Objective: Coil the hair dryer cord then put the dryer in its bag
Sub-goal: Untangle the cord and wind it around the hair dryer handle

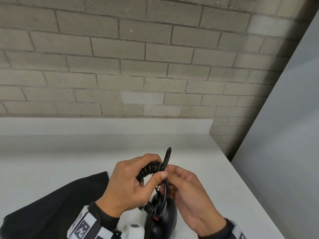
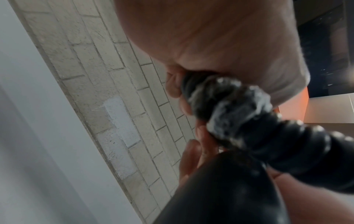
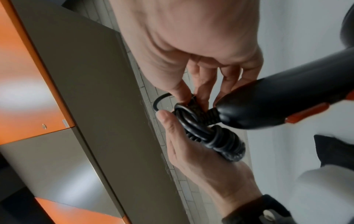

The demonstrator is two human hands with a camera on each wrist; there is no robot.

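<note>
The black hair dryer (image 1: 161,221) hangs low between my hands, its handle (image 3: 277,103) bearing an orange switch. My left hand (image 1: 151,169) grips the bundled spiral cord (image 1: 150,170) in curled fingers and thumb. My right hand (image 1: 170,175) pinches the straight part of the cord beside the bundle. A loop of cord (image 1: 168,155) sticks up above both hands. The right wrist view shows cord turns wrapped around the bundle (image 3: 212,136). In the left wrist view the spiral cord (image 2: 239,115) fills the palm, blurred. The black bag (image 1: 51,209) lies on the counter to the left.
A white counter (image 1: 86,152) runs to a brick wall (image 1: 138,66) at the back, and its right edge drops off near my right hand. A small white object (image 1: 133,229) sits by the dryer at the bottom. Orange and grey cabinets (image 3: 38,91) show behind.
</note>
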